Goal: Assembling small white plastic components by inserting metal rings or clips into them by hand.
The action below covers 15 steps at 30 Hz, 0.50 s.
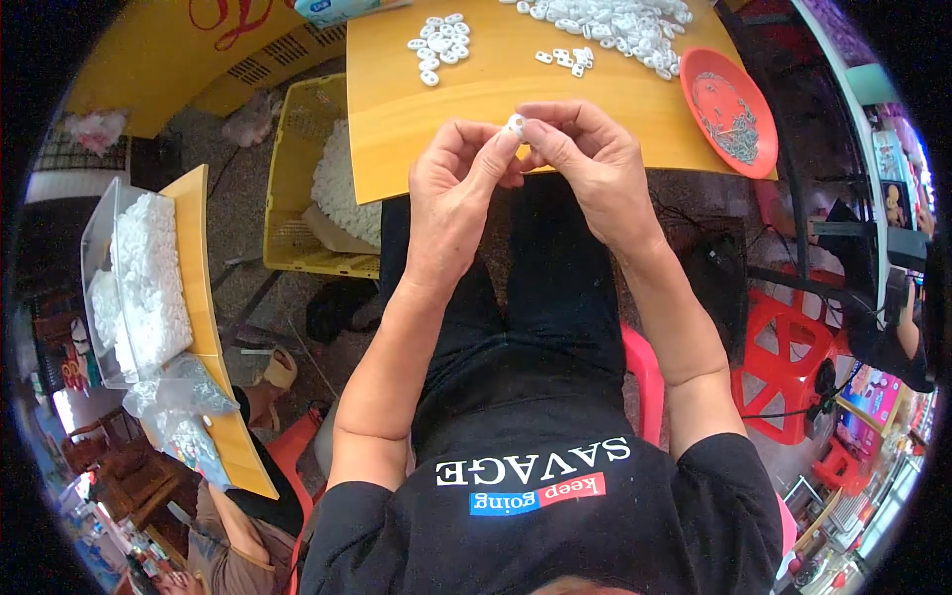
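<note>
Over the near edge of the yellow table (pixel 446 109), my left hand (pixel 451 193) and my right hand (pixel 600 178) meet fingertip to fingertip. Both are closed in a pinch on one small white plastic piece (pixel 516 124), which has a dark hole showing; my thumbs and fingers cover much of it. Beyond my hands, a small group of white oval pieces (pixel 443 42) lies to the left. A few smaller white pieces (pixel 565 59) rest near the middle, and a large heap of white pieces (pixel 615 25) spreads at the far edge. Small metal parts (pixel 734 139) sit in a red oval dish (pixel 699 74) on the right.
Left of my legs, a yellow crate (pixel 283 178) holds many white pieces. Further left, a side table (pixel 198 268) bears a clear bin (pixel 109 213) of white pieces and plastic bags (pixel 183 397). Another person (pixel 233 545) sits lower left. Red stools (pixel 783 357) stand at right.
</note>
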Each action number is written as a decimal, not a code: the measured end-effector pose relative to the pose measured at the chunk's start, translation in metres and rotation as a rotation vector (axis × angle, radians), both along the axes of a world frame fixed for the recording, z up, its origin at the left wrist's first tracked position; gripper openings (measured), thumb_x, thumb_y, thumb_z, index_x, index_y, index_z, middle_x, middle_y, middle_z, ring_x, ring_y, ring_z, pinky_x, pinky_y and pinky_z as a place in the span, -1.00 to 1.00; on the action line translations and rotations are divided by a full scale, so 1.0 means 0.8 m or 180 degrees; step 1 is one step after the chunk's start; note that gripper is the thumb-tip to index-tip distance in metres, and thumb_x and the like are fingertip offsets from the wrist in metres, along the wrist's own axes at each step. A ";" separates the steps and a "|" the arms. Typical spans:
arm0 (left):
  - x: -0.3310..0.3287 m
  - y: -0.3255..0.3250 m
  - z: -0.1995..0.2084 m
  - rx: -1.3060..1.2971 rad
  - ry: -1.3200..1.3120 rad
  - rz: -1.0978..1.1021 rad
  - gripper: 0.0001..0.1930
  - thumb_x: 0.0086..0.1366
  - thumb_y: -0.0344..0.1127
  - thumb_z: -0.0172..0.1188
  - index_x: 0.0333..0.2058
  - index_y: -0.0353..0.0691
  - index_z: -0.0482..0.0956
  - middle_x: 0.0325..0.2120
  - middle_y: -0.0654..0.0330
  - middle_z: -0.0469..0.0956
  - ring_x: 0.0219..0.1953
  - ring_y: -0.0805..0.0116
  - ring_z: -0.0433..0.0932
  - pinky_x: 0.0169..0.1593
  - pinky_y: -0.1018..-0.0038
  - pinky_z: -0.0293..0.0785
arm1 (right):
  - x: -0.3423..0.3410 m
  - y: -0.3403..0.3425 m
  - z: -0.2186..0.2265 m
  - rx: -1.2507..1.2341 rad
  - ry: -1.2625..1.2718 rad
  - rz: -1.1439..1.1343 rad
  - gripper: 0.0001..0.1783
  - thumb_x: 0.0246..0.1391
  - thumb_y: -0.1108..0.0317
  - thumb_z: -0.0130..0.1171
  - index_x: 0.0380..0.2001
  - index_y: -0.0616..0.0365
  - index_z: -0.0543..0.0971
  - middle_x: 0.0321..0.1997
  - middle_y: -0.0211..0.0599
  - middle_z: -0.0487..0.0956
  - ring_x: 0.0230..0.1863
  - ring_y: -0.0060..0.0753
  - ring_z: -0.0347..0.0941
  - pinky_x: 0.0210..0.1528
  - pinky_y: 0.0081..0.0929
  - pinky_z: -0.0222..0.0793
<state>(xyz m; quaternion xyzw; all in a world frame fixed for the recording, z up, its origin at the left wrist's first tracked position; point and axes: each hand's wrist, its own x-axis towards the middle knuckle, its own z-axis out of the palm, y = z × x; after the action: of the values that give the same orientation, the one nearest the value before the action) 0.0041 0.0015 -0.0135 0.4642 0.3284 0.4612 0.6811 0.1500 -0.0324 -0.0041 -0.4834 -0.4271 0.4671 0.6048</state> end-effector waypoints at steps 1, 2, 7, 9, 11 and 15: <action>-0.001 0.001 -0.001 0.0112 0.0027 -0.0029 -0.83 0.34 -0.34 0.21 -0.22 -0.32 0.51 -0.35 0.22 0.56 -0.36 0.52 0.50 -0.22 0.58 0.45 | 0.003 0.000 -0.002 -0.0045 0.0268 0.0088 -0.75 0.20 0.39 0.21 -0.12 0.33 0.57 -0.25 -0.32 0.63 -0.25 -0.61 0.54 -0.17 -0.61 0.52; -0.002 0.001 -0.003 0.0120 0.0030 -0.0032 -0.83 0.34 -0.34 0.21 -0.22 -0.32 0.51 -0.35 0.22 0.56 -0.36 0.52 0.50 -0.22 0.58 0.45 | 0.004 0.001 -0.002 -0.0085 0.0537 0.0182 -0.73 0.20 0.39 0.21 -0.09 0.33 0.56 -0.24 -0.31 0.63 -0.27 -0.60 0.54 -0.17 -0.61 0.52; -0.006 0.004 -0.021 0.0996 0.0030 0.0034 -0.69 0.42 -0.22 0.09 0.01 -0.30 0.51 0.02 0.15 0.43 -0.05 0.52 0.44 0.00 0.58 0.39 | 0.004 0.002 0.008 -0.0133 0.0906 0.0572 -0.53 0.18 0.41 0.22 0.12 0.30 0.39 -0.21 -0.26 0.61 -0.28 -0.55 0.54 -0.19 -0.59 0.51; -0.007 0.004 -0.017 0.1310 0.0262 -0.0145 -0.62 0.46 -0.11 0.01 0.04 -0.26 0.52 0.10 0.14 0.39 0.00 0.43 0.44 0.01 0.55 0.40 | 0.002 0.002 0.008 -0.0097 0.1009 0.0723 -0.45 0.19 0.43 0.20 0.21 0.26 0.31 -0.20 -0.25 0.59 -0.28 -0.54 0.53 -0.19 -0.56 0.51; -0.003 0.000 -0.020 0.1000 -0.0196 -0.0237 -0.62 0.45 -0.10 0.03 0.01 -0.27 0.55 0.10 0.12 0.42 0.06 0.38 0.43 0.05 0.52 0.41 | -0.005 0.000 0.010 -0.0186 0.1364 0.0827 -0.29 0.16 0.43 0.24 0.30 0.29 0.15 -0.15 -0.18 0.59 -0.24 -0.50 0.55 -0.14 -0.53 0.54; -0.003 -0.007 -0.023 0.0741 -0.0784 -0.0159 -0.68 0.42 -0.17 0.09 -0.07 -0.31 0.58 0.00 0.07 0.49 0.10 0.31 0.43 0.10 0.43 0.42 | -0.016 -0.001 0.011 -0.0151 0.1604 0.0868 -0.21 0.17 0.46 0.21 0.36 0.24 0.04 -0.10 -0.15 0.56 -0.10 -0.45 0.54 -0.03 -0.47 0.52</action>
<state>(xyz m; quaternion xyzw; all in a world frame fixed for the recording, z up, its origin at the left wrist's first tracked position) 0.0015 -0.0042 -0.0320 0.4880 0.1752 0.5325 0.6691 0.1375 -0.0334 0.0048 -0.3042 -0.3134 0.6594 0.6119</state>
